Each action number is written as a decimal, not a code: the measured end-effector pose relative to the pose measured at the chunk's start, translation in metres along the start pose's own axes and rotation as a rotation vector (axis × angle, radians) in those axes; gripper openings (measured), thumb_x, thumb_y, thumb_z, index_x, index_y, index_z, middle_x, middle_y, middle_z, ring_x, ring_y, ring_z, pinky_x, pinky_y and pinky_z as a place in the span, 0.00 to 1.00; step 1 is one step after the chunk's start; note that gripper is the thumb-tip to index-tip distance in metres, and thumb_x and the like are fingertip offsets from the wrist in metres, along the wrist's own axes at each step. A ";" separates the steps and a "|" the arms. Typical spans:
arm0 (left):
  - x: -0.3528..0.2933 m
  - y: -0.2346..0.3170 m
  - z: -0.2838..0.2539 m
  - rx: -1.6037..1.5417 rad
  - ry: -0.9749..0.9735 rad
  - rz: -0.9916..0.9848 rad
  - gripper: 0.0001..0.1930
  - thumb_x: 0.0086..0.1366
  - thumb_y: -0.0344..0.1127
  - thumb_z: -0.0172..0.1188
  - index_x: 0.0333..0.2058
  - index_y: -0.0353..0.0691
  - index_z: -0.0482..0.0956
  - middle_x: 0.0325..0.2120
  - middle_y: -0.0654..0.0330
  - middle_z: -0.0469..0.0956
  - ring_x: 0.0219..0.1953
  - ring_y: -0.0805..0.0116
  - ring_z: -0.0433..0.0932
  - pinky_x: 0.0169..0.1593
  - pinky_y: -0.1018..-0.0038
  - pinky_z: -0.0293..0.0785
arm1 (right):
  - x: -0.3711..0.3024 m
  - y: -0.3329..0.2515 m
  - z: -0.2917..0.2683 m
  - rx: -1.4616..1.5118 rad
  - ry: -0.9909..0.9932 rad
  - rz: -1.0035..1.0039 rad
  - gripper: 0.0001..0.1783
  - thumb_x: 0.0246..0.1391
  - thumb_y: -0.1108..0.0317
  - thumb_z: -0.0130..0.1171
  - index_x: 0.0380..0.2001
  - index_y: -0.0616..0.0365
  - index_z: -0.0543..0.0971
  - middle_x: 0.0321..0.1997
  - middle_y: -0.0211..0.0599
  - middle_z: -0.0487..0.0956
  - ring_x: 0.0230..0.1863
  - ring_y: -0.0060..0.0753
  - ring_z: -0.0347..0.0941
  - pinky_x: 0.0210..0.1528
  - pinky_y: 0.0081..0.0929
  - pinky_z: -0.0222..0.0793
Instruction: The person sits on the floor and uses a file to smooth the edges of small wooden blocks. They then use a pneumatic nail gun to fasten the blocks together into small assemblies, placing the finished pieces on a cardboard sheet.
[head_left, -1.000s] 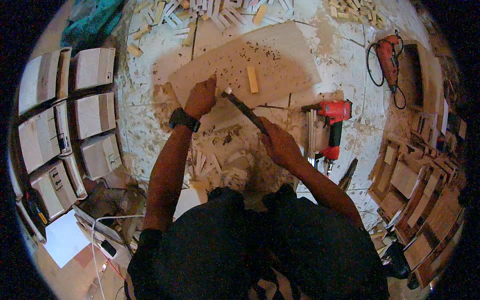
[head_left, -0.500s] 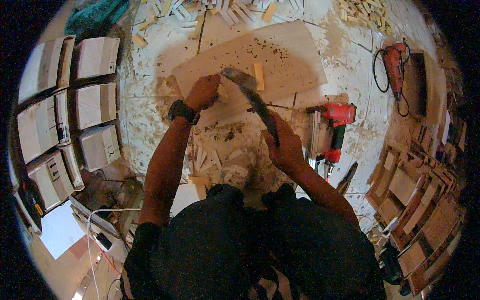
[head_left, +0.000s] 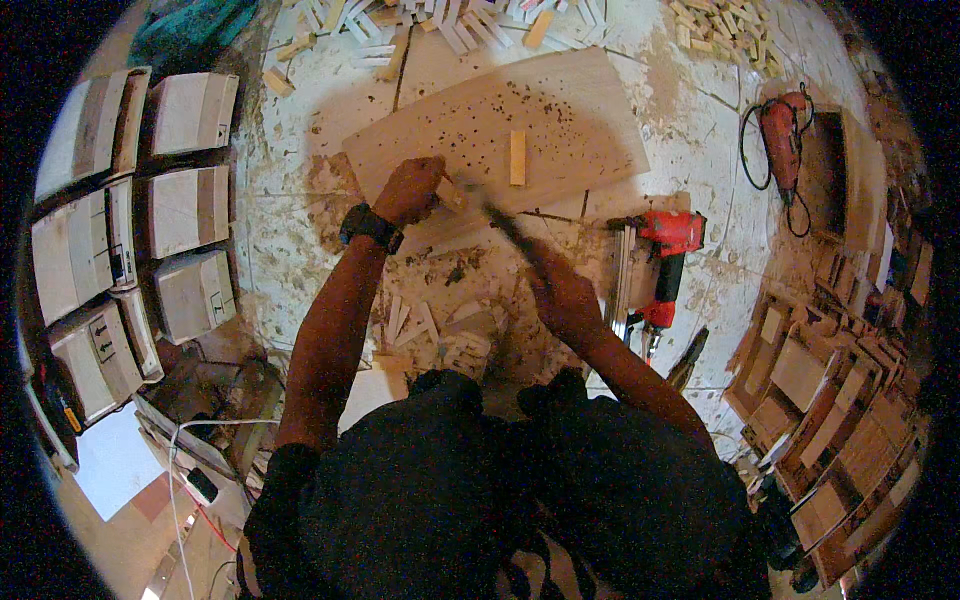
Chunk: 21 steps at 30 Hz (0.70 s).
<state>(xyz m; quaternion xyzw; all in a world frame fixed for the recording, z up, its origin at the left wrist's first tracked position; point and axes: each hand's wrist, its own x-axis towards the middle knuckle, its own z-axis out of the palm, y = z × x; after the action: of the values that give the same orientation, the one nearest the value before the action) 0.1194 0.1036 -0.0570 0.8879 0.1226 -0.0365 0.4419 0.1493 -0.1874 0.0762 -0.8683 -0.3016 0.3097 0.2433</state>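
My left hand (head_left: 412, 190), with a dark watch on its wrist, is closed in a pinch over the left part of a flat wooden board (head_left: 590, 150). A small pale wood piece (head_left: 453, 194) shows at its fingertips. From the lower right, my right hand (head_left: 565, 300) grips a long dark-handled tool (head_left: 513, 232). The tool slants up and left toward the left fingertips; motion smears its far end, so I cannot make out its kind. On the board, a short yellowish wood strip (head_left: 518, 158) lies right of the tool, among dark crumbs.
A red and black nail gun (head_left: 672, 235) lies to the right; farther off is a red corded power tool (head_left: 782, 145). Wood strips (head_left: 450, 25) and small blocks (head_left: 725, 25) are heaped at the back. Pale boxes (head_left: 190, 210) stand left, wooden frames (head_left: 810, 370) right.
The dark-handled tool has swung, its far end now lower and closer to my left fingertips. My left hand has shifted slightly right and down. The strip on the board stays put.
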 end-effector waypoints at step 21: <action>0.003 0.037 -0.007 0.551 -0.108 0.216 0.05 0.54 0.27 0.51 0.29 0.31 0.68 0.25 0.42 0.74 0.28 0.45 0.76 0.31 0.57 0.74 | -0.014 -0.010 -0.021 0.057 0.166 -0.107 0.28 0.57 0.66 0.45 0.61 0.52 0.55 0.46 0.55 0.72 0.42 0.58 0.72 0.40 0.47 0.70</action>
<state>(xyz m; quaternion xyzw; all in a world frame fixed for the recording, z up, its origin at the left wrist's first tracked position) 0.1312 0.0886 -0.0241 0.9790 -0.0109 -0.0682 0.1917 0.1516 -0.1946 0.1024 -0.8662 -0.3176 0.2316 0.3085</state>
